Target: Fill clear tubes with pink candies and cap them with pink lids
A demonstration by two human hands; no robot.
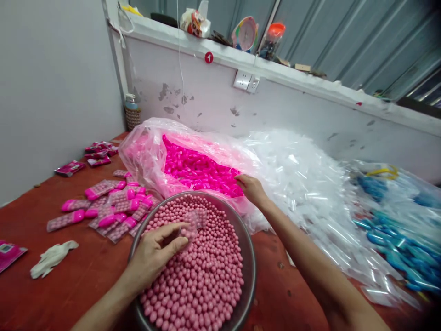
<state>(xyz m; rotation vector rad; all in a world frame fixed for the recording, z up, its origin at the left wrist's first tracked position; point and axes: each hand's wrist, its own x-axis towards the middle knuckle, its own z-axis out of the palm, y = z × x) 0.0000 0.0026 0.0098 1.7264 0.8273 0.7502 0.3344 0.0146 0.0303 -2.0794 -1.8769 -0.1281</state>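
Observation:
My left hand (156,253) pinches a small clear plastic container (193,224) over a grey metal bowl (253,264). Pink beads show inside the container, whose outline is blurred. Round pink beads (200,276) fill the bowl. Farther off, my right hand (252,188) reaches to the right edge of a heap of bright pink plastic caps (200,170) lying in an opened translucent bag (144,142). Its fingertips are drawn together at the caps; what they grip is hidden. Left of the bowl lie several bead-filled clear containers with pink caps (117,207).
A large pile of clear empty plastic containers (296,179) spreads to the right, with blue pieces (396,243) beyond it. A crumpled white glove-like item (51,259) and pink packets (70,168) lie on the red table (31,220). A wall stands behind.

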